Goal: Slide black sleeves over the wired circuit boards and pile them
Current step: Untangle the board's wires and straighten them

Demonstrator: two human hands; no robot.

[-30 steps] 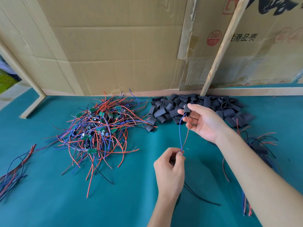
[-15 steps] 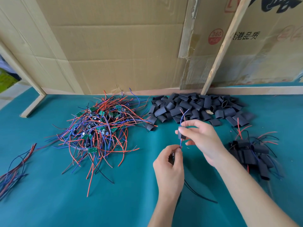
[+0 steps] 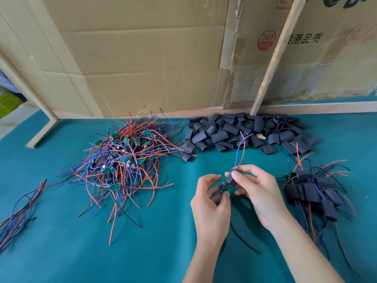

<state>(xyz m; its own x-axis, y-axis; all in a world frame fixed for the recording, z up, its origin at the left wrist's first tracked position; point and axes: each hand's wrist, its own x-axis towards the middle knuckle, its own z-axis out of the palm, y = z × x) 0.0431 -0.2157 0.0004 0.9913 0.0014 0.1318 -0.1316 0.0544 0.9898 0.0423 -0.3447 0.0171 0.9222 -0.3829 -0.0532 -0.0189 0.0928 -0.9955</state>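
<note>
Step in hand: sleeving one board. The right hand (image 3: 258, 186) pinches a black sleeve (image 3: 232, 177) between thumb and fingers, with a red and a blue lead (image 3: 239, 149) passing up through it and standing free above. The left hand (image 3: 211, 196) grips the circuit board (image 3: 224, 186) at the sleeve's lower mouth; only a sliver of the board shows, so how far it has entered cannot be judged. A black wire trails from under the left hand toward the near edge of the teal table (image 3: 61, 252).

Stock positions:
- Unsleeved boards (image 3: 122, 158) lie in a tangle of red, blue and black wires, left of centre.
- Empty sleeves (image 3: 240, 134) are heaped at the far edge, against the cardboard wall (image 3: 142, 58).
- Finished units form the pile (image 3: 312, 190) just right of the right hand.
- A loose wire bundle (image 3: 18, 213) lies at the far left.

Next move, as a judgement: hold the board steady with the left hand and draw the sleeve down over it with the right until the board is covered, keeping both leads running straight through the bore. Then set the unit on the right-hand pile.
</note>
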